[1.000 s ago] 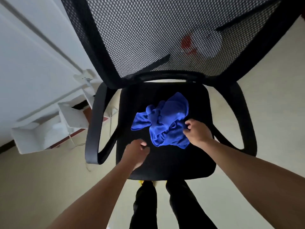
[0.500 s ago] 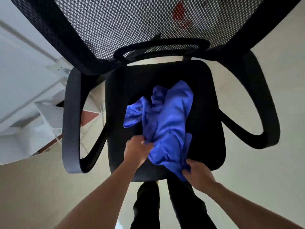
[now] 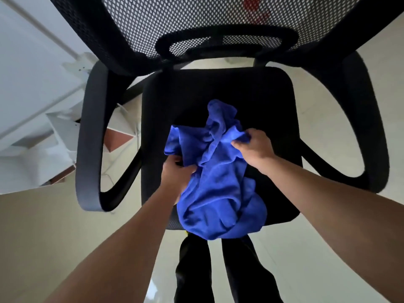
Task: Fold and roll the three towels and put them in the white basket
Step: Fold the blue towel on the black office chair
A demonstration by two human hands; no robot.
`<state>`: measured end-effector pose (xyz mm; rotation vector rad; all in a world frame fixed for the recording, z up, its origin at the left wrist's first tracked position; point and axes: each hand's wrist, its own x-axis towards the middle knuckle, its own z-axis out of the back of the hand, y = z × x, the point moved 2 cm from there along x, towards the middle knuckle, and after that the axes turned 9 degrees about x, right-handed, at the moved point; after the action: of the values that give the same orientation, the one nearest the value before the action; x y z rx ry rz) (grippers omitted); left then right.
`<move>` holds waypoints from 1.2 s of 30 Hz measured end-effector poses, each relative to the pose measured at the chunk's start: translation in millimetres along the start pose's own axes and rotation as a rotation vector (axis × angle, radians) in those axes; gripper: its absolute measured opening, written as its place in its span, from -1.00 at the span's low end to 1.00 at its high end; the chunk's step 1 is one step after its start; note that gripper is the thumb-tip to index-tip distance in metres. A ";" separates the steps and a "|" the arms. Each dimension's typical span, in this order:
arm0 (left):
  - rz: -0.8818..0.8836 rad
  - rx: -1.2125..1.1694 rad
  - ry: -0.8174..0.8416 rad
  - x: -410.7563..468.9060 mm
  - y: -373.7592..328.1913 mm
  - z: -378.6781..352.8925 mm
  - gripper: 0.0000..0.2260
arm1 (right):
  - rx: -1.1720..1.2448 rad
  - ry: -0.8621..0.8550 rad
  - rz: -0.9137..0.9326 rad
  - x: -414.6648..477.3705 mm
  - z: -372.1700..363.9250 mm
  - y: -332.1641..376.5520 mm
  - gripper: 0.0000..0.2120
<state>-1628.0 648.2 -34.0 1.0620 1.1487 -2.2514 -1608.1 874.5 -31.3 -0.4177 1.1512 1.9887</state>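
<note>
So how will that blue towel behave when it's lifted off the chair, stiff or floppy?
Probably very floppy: the blue towel bunches in deep folds and droops over the front edge of the chair seat. Likely light for its size, since the left hand and right hand hold it by small pinches of cloth.

The blue towel (image 3: 218, 189) is soft, matt cloth with a fine nap, heavily creased. The chair seat (image 3: 218, 88) is matt black woven fabric. The backrest (image 3: 175, 22) is black open mesh. The armrest (image 3: 89, 138) looks like smooth, dull plastic. The pale floor (image 3: 43, 226) has a slight gloss.
</note>
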 end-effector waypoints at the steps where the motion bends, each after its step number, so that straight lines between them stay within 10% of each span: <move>1: 0.011 0.027 -0.026 -1.2 4.4 -1.9 -0.81 | -0.022 -0.017 0.006 -7.5 -0.9 -6.5 -0.72; 11: 0.120 0.574 0.091 -52.1 56.4 18.8 -0.91 | -0.365 0.094 -0.292 -118.9 37.8 -117.7 -0.74; 20: 0.161 -0.288 -0.056 20.1 -30.0 35.8 -0.75 | 0.020 -0.104 -0.091 -7.5 43.3 -20.8 -0.41; 25: 0.151 -0.336 -0.067 35.1 -47.2 21.4 -0.89 | 0.108 0.002 -0.179 31.9 25.6 -3.1 -0.66; 36: -0.164 -0.104 -0.346 59.9 -102.9 71.3 -0.48 | 0.353 -0.295 -0.017 55.3 90.6 13.2 -0.86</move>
<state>-1762.9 649.9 -1.1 0.5261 1.2205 -2.3496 -1644.6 972.6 -9.2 0.0467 1.2658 1.7152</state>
